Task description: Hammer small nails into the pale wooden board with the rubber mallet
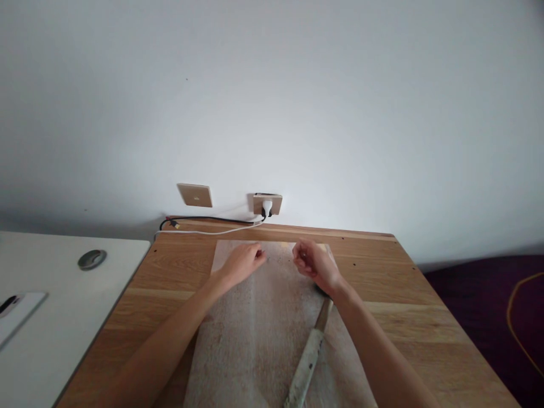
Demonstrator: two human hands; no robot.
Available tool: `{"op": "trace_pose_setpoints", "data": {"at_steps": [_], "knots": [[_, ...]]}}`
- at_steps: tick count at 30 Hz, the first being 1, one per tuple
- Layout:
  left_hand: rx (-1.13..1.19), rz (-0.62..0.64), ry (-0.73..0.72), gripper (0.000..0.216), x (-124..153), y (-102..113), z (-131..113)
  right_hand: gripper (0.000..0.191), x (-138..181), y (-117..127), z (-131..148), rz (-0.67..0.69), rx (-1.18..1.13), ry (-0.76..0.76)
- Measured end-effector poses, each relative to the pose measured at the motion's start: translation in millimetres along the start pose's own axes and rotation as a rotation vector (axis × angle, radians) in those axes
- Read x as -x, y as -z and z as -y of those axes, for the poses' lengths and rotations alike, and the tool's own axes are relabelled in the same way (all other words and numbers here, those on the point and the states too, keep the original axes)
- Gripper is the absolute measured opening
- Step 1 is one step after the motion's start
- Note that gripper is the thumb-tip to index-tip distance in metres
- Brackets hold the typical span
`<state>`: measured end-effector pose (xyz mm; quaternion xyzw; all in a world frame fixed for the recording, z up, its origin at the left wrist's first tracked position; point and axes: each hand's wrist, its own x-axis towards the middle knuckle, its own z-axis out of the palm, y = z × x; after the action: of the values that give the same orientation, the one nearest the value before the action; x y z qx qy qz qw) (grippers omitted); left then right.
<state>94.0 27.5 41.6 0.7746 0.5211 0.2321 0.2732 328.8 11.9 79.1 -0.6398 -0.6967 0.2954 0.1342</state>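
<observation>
A pale sheet (263, 334) lies spread over the wooden table (408, 317). Both my hands hover over its far end. My left hand (243, 264) has its fingers curled into a pinch near the sheet's far left part. My right hand (313, 262) is also curled closed, a little to the right of it. What either pinch holds is too small to make out. A knife with a pale, worn handle (306, 358) lies on the sheet under my right forearm, blade pointing away.
A white desk (63, 317) adjoins on the left, with a round grommet (92, 259) and a phone (17, 309). Wall sockets (267, 203) and cables (204, 224) sit behind the table. Dark floor with a yellow cord (516, 317) lies to the right.
</observation>
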Motion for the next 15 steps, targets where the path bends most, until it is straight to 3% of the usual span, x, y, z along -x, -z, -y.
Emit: {"op": "trace_pose_setpoints", "data": {"at_steps": [2, 5, 7, 10, 15], "knots": [[0.283, -0.036, 0.07, 0.026, -1, 1, -1, 0.052, -2, -10, 7, -0.004, 0.076, 0.008], [0.743, -0.012, 0.251, 0.027, 0, 5, 0, 0.03, -4, -25, 18, 0.03, 0.216, 0.009], [0.902, 0.026, 0.328, 0.025, 2, 8, 1, 0.033, -4, -32, 22, 0.061, 0.301, 0.01], [0.819, 0.046, 0.308, 0.031, 4, 8, 3, 0.036, -4, -34, 28, 0.084, 0.391, 0.028], [0.21, 0.036, 0.012, 0.019, 3, -6, 2, 0.024, -1, -19, 36, 0.032, 0.44, 0.066]]}}
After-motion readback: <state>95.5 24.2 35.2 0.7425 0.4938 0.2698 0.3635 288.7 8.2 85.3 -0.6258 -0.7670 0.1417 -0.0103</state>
